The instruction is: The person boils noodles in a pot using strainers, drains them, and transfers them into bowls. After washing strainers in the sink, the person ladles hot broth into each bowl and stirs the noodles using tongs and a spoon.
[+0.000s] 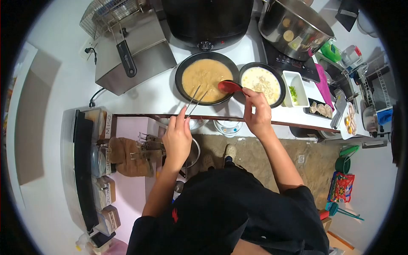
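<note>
My left hand [177,138] is closed on slim metal tongs [196,100], whose two prongs stand apart over the near side of a large black bowl [180,87] of tan broth [206,72]. Between the fingers of my right hand [257,112] is the handle of a red and black soup spoon [230,86]. The spoon's head is over the right side of the broth; whether it touches the liquid I cannot tell. Beside it stands a second black bowl [282,100] of creamy white soup [260,83] with pale shredded pieces in it.
Right of the bowls are a white container [290,76] of chopped greens, a black tray [312,112] of pale pieces and a white plate [349,134]. A steel pot [293,29] stands on an induction cooker [282,63]. A fryer [140,55] is at left, a black appliance [208,23] behind.
</note>
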A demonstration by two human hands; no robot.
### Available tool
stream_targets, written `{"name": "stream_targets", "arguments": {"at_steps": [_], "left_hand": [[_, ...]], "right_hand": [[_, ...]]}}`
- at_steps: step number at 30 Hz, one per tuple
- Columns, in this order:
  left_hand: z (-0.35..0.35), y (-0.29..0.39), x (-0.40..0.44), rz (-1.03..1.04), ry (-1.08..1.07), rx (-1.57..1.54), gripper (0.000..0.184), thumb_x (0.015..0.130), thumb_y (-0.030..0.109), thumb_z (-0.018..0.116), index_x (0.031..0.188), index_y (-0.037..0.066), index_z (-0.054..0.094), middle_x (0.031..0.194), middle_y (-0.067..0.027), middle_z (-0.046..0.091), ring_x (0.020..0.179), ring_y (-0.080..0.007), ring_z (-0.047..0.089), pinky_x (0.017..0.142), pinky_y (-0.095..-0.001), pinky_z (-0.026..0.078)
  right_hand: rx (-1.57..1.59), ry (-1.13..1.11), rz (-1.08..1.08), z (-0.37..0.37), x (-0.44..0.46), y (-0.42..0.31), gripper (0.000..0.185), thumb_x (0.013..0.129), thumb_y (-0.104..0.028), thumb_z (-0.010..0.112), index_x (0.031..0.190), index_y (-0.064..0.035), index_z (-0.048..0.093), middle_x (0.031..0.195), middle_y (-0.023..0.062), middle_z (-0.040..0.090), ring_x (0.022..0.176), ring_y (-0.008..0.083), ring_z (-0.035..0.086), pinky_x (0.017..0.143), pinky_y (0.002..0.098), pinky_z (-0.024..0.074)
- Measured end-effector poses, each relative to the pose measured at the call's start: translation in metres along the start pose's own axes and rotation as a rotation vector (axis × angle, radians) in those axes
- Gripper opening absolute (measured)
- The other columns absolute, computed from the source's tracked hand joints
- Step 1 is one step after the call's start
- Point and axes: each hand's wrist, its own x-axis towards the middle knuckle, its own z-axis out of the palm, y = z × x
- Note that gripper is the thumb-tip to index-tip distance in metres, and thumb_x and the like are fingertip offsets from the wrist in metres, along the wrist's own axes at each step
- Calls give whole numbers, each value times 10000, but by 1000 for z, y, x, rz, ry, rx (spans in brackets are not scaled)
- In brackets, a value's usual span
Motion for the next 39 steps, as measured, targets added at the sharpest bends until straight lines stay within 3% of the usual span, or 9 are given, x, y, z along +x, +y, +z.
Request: {"name": "stream_targets", "arguments": {"at_steps": [1, 12, 14, 18, 23, 26, 34, 35, 39], "left_hand": [[0, -2, -2, 2, 3, 2, 308, 875, 157, 557, 1179, 112, 563, 828, -104, 540, 696, -323, 578, 581, -413, 465], [-2, -1, 4, 27, 44, -111, 361, 877, 124, 546, 1236, 152, 530, 837, -129, 532, 715, -347, 564, 598, -444, 448], [4, -5, 2, 37, -24, -97, 356, 882, 124, 538, 1236, 152, 530, 820, -124, 520, 709, -344, 562, 596, -445, 443], [5, 2, 0, 20, 29, -144, 356, 892, 126, 524, 1248, 144, 520, 819, -129, 509, 684, -334, 546, 597, -429, 441], [10, 8, -3, -35, 25, -167, 349, 910, 109, 481, 1256, 133, 511, 833, -142, 512, 750, -335, 545, 663, -410, 442], [21, 12, -3, -34, 19, -148, 332, 912, 113, 480, 1241, 111, 516, 870, -156, 535, 784, -340, 554, 682, -409, 443], [50, 68, 1, -169, 201, -141, 326, 931, 107, 446, 1229, -14, 498, 1108, -219, 565, 1000, -358, 549, 863, -385, 421], [55, 77, 2, -226, 236, -176, 338, 944, 125, 425, 1235, -38, 483, 1194, -221, 541, 1080, -344, 529, 917, -373, 399], [77, 131, 10, -483, 292, -500, 377, 970, 185, 408, 1281, -26, 441, 1222, -142, 524, 1075, -204, 504, 932, -314, 380]], "right_hand": [[14, 39, -29, 0, -1, 1, 357, 668, 196, 555, 952, 15, 437, 1001, 189, 612, 688, 281, 562, 593, 358, 473], [17, 119, 23, -7, -8, -6, 360, 650, 190, 562, 928, -2, 438, 965, 189, 615, 726, 300, 591, 622, 368, 493], [-32, 54, 92, -12, -7, -10, 317, 731, 180, 552, 953, -3, 418, 929, 201, 635, 732, 288, 625, 638, 345, 500], [41, 135, 83, -14, -11, -11, 347, 661, 182, 571, 928, 3, 440, 953, 189, 613, 720, 315, 598, 625, 373, 498], [90, 62, 80, -17, -17, -1, 443, 690, 197, 563, 1022, -37, 387, 983, 203, 617, 749, 303, 616, 647, 360, 491], [141, 70, 107, -18, -14, 12, 339, 677, 148, 585, 938, -1, 428, 990, 197, 598, 708, 301, 567, 632, 363, 480], [536, 194, 659, -59, -9, 55, 128, 855, 42, 521, 943, 15, 432, 947, 174, 631, 762, 236, 641, 686, 309, 511], [619, 194, 717, -70, -12, 70, 175, 872, 62, 500, 957, -17, 368, 987, 177, 626, 769, 144, 615, 673, 272, 514], [690, 410, 768, -174, 1, 147, 144, 929, -61, 486, 948, -50, 344, 958, 190, 620, 730, 142, 593, 679, 257, 480]]}}
